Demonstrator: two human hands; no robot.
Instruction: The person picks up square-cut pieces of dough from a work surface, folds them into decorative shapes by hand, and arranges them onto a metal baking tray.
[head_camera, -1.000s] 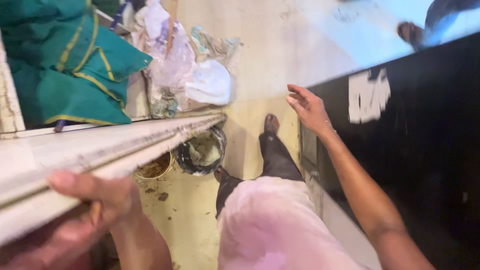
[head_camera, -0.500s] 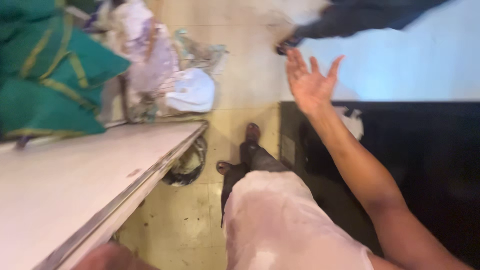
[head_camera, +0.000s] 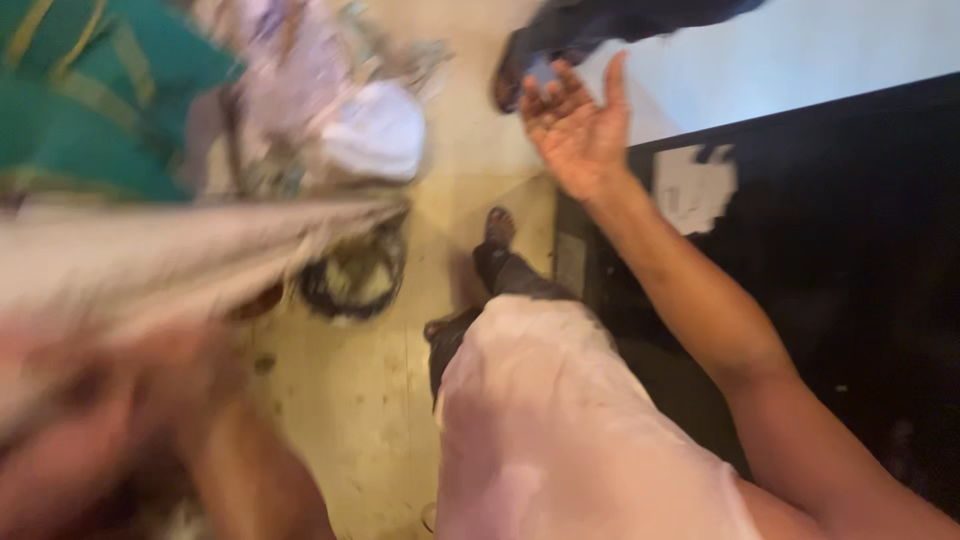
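The right hand (head_camera: 578, 125) was raised palm-up with its fingers (head_camera: 614, 82) spread wide, holding nothing. It hovered above the floor beside the black cabinet (head_camera: 850, 260), near another person's dark shoe (head_camera: 520, 70). The left hand (head_camera: 95, 440) sat at the lower left, heavily blurred, touching the pale board (head_camera: 170, 255); its finger spread could not be told. A green cloth (head_camera: 90, 110) lay at the upper left beside a white bag (head_camera: 375, 130). A round dark bowl (head_camera: 352, 280) stood on the floor below the board's edge.
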